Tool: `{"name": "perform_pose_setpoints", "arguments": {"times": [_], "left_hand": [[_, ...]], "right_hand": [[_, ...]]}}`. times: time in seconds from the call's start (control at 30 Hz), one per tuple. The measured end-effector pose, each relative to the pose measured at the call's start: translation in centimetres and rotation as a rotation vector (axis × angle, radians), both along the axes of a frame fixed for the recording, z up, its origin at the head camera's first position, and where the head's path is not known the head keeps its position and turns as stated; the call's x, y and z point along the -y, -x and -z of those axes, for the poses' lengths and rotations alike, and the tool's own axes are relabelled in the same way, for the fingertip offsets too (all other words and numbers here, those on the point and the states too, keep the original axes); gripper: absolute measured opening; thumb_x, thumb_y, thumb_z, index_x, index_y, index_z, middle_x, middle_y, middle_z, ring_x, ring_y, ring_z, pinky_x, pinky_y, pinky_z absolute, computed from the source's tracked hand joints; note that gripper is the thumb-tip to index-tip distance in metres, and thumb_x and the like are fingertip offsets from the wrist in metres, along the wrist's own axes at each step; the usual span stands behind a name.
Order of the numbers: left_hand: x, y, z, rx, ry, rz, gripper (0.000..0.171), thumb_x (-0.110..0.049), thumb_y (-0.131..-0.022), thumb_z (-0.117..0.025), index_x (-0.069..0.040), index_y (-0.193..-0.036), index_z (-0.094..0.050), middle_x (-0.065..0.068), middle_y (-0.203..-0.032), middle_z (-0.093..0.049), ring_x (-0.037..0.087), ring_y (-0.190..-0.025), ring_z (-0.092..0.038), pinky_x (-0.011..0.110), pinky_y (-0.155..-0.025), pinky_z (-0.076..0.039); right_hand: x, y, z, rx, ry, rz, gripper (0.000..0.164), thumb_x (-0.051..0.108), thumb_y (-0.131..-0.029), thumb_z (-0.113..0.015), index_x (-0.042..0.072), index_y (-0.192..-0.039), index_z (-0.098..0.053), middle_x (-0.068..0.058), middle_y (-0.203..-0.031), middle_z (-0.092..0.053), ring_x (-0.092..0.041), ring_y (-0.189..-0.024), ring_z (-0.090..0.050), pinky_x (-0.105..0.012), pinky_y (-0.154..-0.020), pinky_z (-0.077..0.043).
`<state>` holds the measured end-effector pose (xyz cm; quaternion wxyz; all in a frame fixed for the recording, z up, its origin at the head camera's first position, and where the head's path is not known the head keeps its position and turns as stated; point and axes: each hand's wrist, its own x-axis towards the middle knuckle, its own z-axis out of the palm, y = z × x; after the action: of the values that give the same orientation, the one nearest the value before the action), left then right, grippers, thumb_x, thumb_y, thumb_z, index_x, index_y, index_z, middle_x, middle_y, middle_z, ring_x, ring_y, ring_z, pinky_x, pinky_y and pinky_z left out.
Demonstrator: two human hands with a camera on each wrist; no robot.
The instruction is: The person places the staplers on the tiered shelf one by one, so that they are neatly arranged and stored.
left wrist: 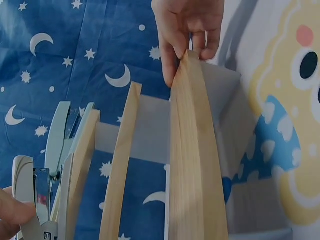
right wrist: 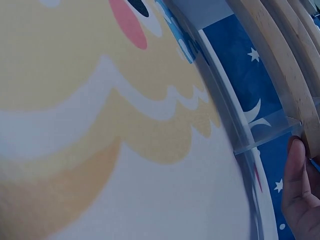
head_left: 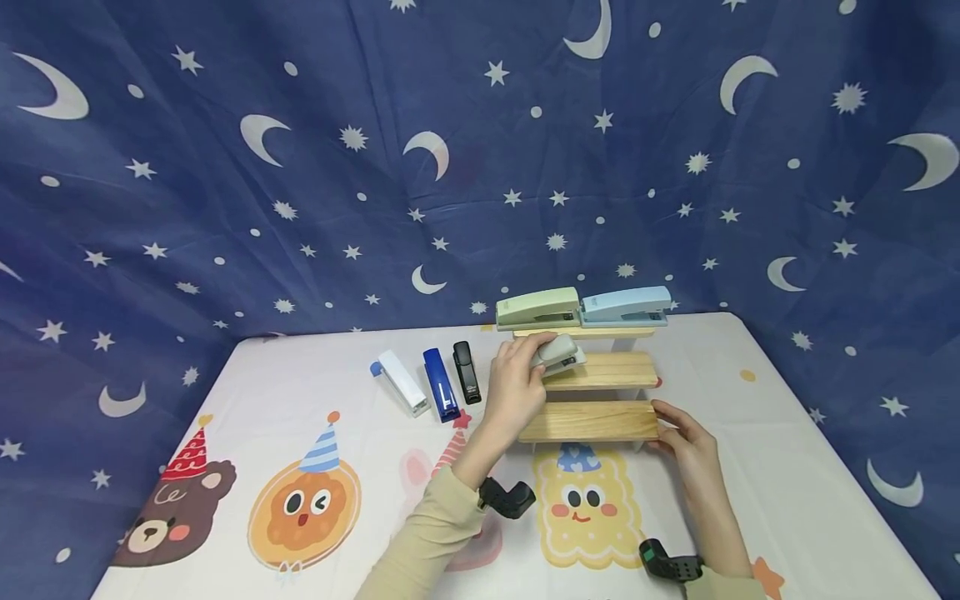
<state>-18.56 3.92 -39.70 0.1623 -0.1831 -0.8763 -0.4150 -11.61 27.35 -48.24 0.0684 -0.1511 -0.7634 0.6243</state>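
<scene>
Grey stapler [head_left: 558, 352] pinched between thumb and fingers of left hand [head_left: 517, 379], at left end of wooden stand's [head_left: 630, 364] middle board [head_left: 600, 380]; contact unclear. Right hand [head_left: 686, 437] pinches lowest board's [head_left: 588, 422] right end. Green stapler [head_left: 536, 307] and light-blue stapler [head_left: 626, 304] end to end on top board [head_left: 600, 332]. White stapler [head_left: 403, 382], dark-blue stapler [head_left: 441, 385] and black stapler [head_left: 467, 372] on tablecloth [head_left: 795, 467], left of stand.

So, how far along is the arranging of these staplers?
Seemingly done: the green stapler and light blue stapler sit on the top shelf. In hand: the left hand holds a grey stapler; the right hand grips the bottom shelf. Probably remaining: the white stapler, dark blue stapler and black stapler on the table.
</scene>
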Motion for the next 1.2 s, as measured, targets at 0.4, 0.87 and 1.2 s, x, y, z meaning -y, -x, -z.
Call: {"name": "perform_pose_setpoints", "arguments": {"times": [0.4, 0.87, 1.2], "left_hand": [[-2.4, 0.5, -0.1, -0.015, 0.047, 0.053, 0.048, 0.004, -0.082, -0.060, -0.020, -0.123, -0.062, 0.003, -0.116, -0.069, 0.020, -0.100, -0.057, 0.031, -0.081, -0.042], [-5.2, 1.2, 0.0, 0.036, 0.137, 0.105, 0.051, 0.003, -0.083, -0.059, -0.023, -0.127, -0.060, -0.002, -0.116, -0.068, 0.017, -0.100, -0.057, 0.027, -0.082, -0.042], [-7.0, 1.6, 0.2, 0.031, 0.190, 0.108, 0.052, 0.002, -0.082, -0.060, -0.026, -0.126, -0.061, -0.004, -0.116, -0.068, 0.016, -0.099, -0.058, 0.023, -0.080, -0.041]], "right_hand": [[-0.1, 0.1, 0.0, 0.009, 0.007, -0.011, 0.042, 0.006, -0.098, -0.041, -0.003, -0.139, -0.044, -0.012, -0.133, -0.048, 0.006, -0.086, -0.056, -0.014, -0.075, -0.051], [0.1, 0.1, 0.0, 0.013, -0.002, -0.003, 0.042, 0.006, -0.098, -0.040, -0.003, -0.140, -0.044, -0.020, -0.139, -0.045, 0.007, -0.086, -0.055, -0.013, -0.075, -0.051], [-0.1, 0.1, 0.0, 0.007, 0.004, -0.007, 0.042, 0.006, -0.098, -0.041, -0.002, -0.139, -0.045, -0.008, -0.129, -0.051, 0.005, -0.086, -0.056, -0.013, -0.075, -0.051]]}}
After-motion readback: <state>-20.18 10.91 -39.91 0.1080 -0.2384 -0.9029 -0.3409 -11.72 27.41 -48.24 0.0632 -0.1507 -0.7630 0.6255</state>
